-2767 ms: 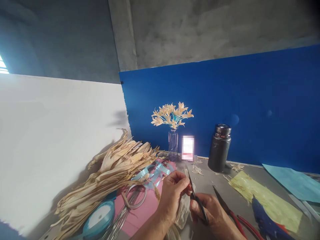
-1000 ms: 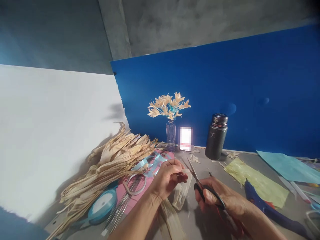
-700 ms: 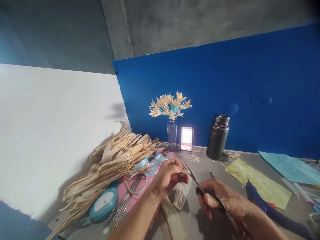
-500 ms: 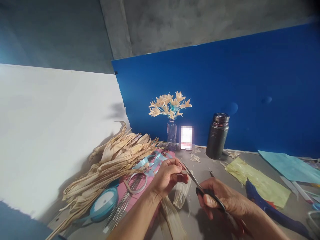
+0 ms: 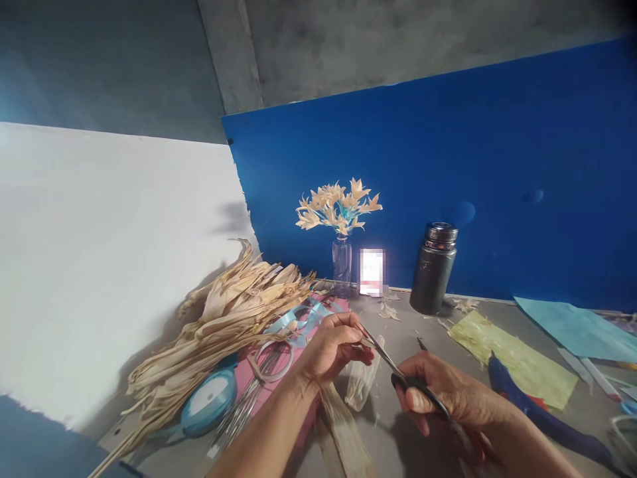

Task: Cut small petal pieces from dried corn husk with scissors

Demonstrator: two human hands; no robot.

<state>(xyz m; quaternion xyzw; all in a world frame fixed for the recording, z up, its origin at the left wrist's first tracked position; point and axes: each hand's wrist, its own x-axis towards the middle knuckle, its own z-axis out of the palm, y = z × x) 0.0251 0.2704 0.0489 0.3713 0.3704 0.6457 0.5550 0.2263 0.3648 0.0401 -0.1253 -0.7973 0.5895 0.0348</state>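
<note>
My left hand (image 5: 331, 348) is closed, its thumb and fingertips pinching a small pale piece of corn husk (image 5: 367, 342). Around the black handles of a pair of scissors (image 5: 391, 362) my right hand (image 5: 440, 392) is wrapped. The metal blades point up and left and meet the husk piece right at the left fingertips. Below the left hand, a short translucent husk piece (image 5: 362, 385) lies on the table, and longer husk strips (image 5: 343, 431) reach the lower edge of the view.
Dried husks (image 5: 223, 318) are heaped at left, beside a blue ribbon roll (image 5: 209, 401) and thin wires (image 5: 243, 405). Behind stand a vase (image 5: 342, 265) of husk flowers (image 5: 338, 204), a blurred bright panel and a dark flask (image 5: 432, 272). A blue glue gun (image 5: 537, 418) lies right.
Both hands stay almost in place, still holding the husk piece and the scissors. The scissor blades look slightly closer together at the husk.
</note>
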